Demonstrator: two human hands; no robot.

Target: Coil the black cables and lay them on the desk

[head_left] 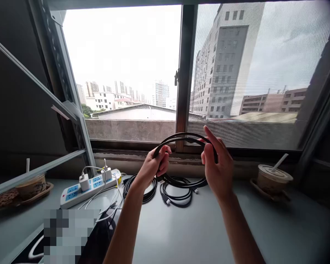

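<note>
A loose coil of black cable (185,185) is held up above the table, in front of the window. My left hand (154,165) is closed around the left side of the coil. At the coil's right side my right hand (218,161) grips the loops, with its index finger stretched upward. Beneath the held coil, a smaller coiled black cable (180,201) with light connector ends lies on the table (181,234). Another black cable coil (148,198) rests to its left, partly hidden by my left hand and forearm.
A white power strip (68,198) with plugged-in chargers and white cables sits at the left. A lidded cup with a straw (272,179) stands on the right, another cup (30,189) at the far left. A metal frame (71,84) rises at the left.
</note>
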